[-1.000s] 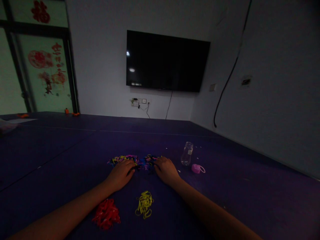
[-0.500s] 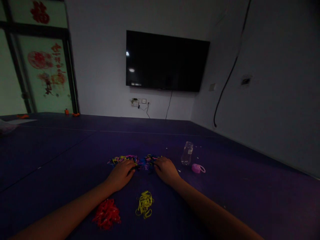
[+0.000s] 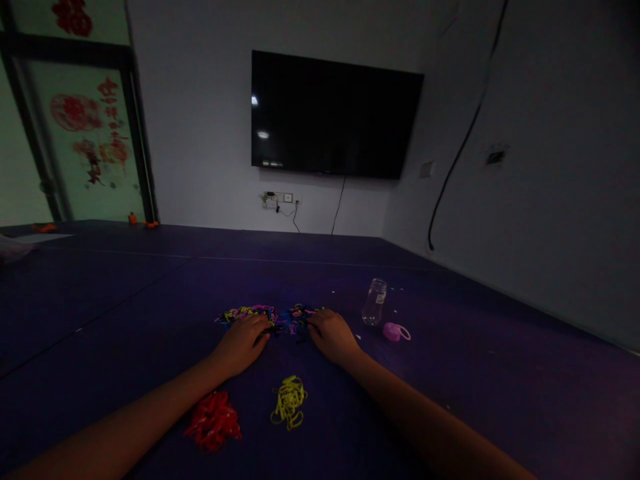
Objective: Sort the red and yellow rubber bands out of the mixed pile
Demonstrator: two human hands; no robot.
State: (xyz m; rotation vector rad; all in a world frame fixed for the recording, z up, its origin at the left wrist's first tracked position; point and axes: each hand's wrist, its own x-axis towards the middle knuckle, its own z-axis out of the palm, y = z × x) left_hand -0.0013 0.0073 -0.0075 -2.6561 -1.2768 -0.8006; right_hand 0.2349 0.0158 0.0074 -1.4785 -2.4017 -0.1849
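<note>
A mixed heap of coloured rubber bands (image 3: pixel 286 320), with yellow, pink, blue and dark ones, lies in the middle of the purple floor. My left hand (image 3: pixel 245 341) rests palm down at the heap's left part, thumb apart from the fingers. On the other side, my right hand (image 3: pixel 331 333) lies over the heap's right edge with its fingers reaching onto the bands. Both sets of fingertips are partly hidden and dim. Closer to me sit a pile of red rubber bands (image 3: pixel 214 421), beside my left forearm, and a smaller pile of yellow rubber bands (image 3: pixel 289 402).
A clear bottle (image 3: pixel 374 303) stands without its lid right of my right hand, and a pink lid with a loop (image 3: pixel 395 332) lies beside it. Small white scraps dot the purple floor (image 3: pixel 475 387). A television (image 3: pixel 335 117) hangs on the far wall.
The view has tilted slightly, so the floor things sit a little higher in the picture. Both hands stay at the mixed heap with barely any movement.
</note>
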